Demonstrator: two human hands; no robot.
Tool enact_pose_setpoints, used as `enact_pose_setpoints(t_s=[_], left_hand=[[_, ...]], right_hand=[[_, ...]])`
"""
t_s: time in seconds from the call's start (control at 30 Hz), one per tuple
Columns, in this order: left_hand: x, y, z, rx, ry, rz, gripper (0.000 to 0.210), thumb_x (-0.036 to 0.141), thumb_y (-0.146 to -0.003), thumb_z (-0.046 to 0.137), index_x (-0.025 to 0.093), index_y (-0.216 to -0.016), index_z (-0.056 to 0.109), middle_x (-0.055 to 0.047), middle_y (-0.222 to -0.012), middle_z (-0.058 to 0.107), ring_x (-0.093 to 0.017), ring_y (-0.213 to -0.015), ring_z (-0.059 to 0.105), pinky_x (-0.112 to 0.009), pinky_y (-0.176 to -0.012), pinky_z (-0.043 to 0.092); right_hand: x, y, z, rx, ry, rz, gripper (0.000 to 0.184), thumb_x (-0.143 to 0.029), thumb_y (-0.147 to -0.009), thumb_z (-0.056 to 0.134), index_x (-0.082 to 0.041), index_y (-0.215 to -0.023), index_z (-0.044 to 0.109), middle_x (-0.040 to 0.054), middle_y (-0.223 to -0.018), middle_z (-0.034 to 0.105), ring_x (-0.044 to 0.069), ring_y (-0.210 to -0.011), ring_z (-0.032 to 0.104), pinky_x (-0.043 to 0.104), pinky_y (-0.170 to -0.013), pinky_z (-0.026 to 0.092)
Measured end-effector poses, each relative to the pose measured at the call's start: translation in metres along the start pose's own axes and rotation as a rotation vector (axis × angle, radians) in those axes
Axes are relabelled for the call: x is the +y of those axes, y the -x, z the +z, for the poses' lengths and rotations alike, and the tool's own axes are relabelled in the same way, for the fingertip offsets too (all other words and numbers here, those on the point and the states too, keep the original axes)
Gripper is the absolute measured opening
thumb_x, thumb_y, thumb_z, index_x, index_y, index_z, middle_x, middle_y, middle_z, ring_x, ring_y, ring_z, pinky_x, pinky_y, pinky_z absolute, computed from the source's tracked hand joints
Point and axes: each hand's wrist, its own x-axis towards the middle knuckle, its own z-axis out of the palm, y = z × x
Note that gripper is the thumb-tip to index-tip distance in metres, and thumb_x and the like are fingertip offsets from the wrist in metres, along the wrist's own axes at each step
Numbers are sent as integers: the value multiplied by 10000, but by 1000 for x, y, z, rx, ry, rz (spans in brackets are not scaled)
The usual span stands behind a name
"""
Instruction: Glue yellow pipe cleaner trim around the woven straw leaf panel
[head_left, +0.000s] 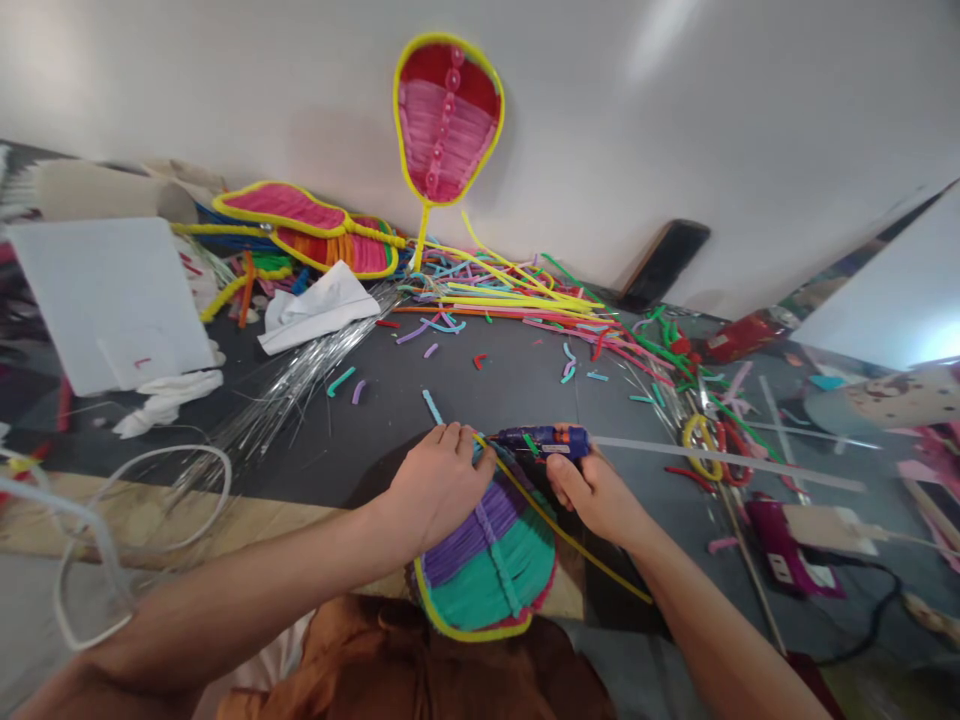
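Observation:
A rounded pipe-cleaner panel [487,570], purple and teal with yellow edging, rests at the table's front edge over my lap. My left hand [448,482] presses on its far edge, fingers closed on a yellow pipe cleaner [581,548] whose free end trails off to the lower right. My right hand [589,490] is wrapped round a dark blue glue gun [544,442], its nozzle pointing left and close to the left fingertips. A long translucent glue stick [727,460] sticks out of the gun's back. My left fingertips partly hide the spot at the nozzle.
Behind lie heaped pipe cleaners [517,295], metal wires [300,365] and a finished pink fan-shaped piece [448,120] leaning on the wall. A phone [666,262] stands against it. At right are scissors [733,452], a red can [750,335] and a purple box [795,555]. A white cable [142,465] loops at left.

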Motion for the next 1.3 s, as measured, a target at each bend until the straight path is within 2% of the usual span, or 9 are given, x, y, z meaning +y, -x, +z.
enact_pose_setpoints(t_s=[0.47, 0.63, 0.73, 0.83, 0.9, 1.03, 1.1, 1.2, 1.3], left_hand=[[0, 0, -1, 8, -6, 1, 257, 136, -841, 571, 116, -1083, 654, -195, -1070, 676, -290, -997, 644, -420, -857, 499], [0, 1, -1, 10, -14, 3, 270, 140, -839, 575, 115, -1099, 647, -201, -1090, 669, -294, -1006, 645, -419, -850, 510], [0, 1, 0, 20, -14, 2, 253, 137, -837, 577, 116, -1081, 641, -192, -1068, 675, -289, -995, 649, -411, -833, 521], [1, 0, 0, 20, -8, -20, 226, 124, -833, 571, 98, -1050, 630, -183, -1036, 680, -281, -967, 655, -389, -788, 538], [1, -1, 1, 17, -6, -32, 225, 104, -831, 562, 69, -1044, 625, -190, -1029, 681, -280, -967, 656, -387, -795, 540], [1, -1, 3, 18, 7, -38, 190, 105, -835, 568, 33, -991, 650, -214, -1041, 684, -288, -994, 654, -404, -849, 528], [1, -1, 3, 25, 12, -34, 192, 127, -837, 582, 27, -982, 660, -219, -1043, 685, -298, -1001, 652, -409, -843, 531], [1, -1, 4, 33, 1, -29, 242, 140, -833, 598, 10, -1029, 657, -220, -1044, 688, -307, -995, 655, -415, -840, 536], [1, 0, 5, 33, -21, -27, 291, 141, -834, 601, -4, -1082, 646, -223, -1068, 683, -309, -1004, 654, -415, -855, 533]], right_hand=[[-2, 3, -1, 11, 2, -3, 379, -562, -912, 370, -216, -792, 468, -35, -542, 486, 134, -469, 493, 259, -460, 419], [-1, 5, -2, -26, 5, -2, 387, -547, -919, 372, -183, -971, 494, -44, -552, 486, 137, -468, 492, 257, -457, 416], [-1, 6, -4, 13, 11, -12, 425, -535, -917, 391, -165, -1116, 459, -46, -585, 498, 141, -477, 504, 260, -462, 433], [0, 7, -13, 66, 56, -30, 410, -513, -929, 375, -171, -1142, 450, -32, -624, 529, 148, -498, 537, 267, -494, 463], [3, 4, -25, 173, 185, -79, 389, -489, -928, 370, -170, -1129, 467, 15, -708, 591, 174, -574, 591, 294, -560, 491], [25, -7, -64, 487, 646, -139, 414, -424, -880, 452, -162, -1200, 479, 144, -1044, 636, 276, -863, 641, 383, -722, 501], [41, -12, -86, 535, 815, -116, 425, -368, -868, 468, -163, -1240, 475, 157, -1107, 624, 301, -947, 620, 411, -776, 493], [57, -12, -110, 534, 1029, -66, 451, -257, -849, 469, -135, -1284, 464, 174, -1080, 632, 324, -965, 598, 474, -822, 470], [45, -3, -103, 614, 1128, -124, 443, -112, -811, 442, -139, -1247, 517, 200, -1199, 583, 348, -1083, 532, 521, -879, 426]])
